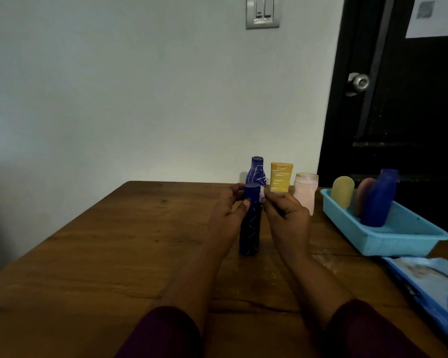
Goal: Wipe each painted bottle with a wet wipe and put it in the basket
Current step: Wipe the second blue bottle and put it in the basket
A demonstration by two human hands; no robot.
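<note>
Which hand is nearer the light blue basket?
Right. The right hand pinches a wet wipe against the dark blue bottle on the side facing the light blue basket; the left hand grips the bottle's opposite side, farther away.

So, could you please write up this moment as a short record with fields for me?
Being wiped: dark blue bottle, upright, white marks on it
Left hand: grips that bottle near its top
Right hand: pinches a wet wipe against the bottle's top
Waiting on table: streaked blue bottle, yellow bottle, pink bottle, standing in a row behind
Basket: light blue, at right, holds pale yellow bottle, reddish bottle, plain blue bottle
Also: wipes pack beside the basket, nearer the person
</note>
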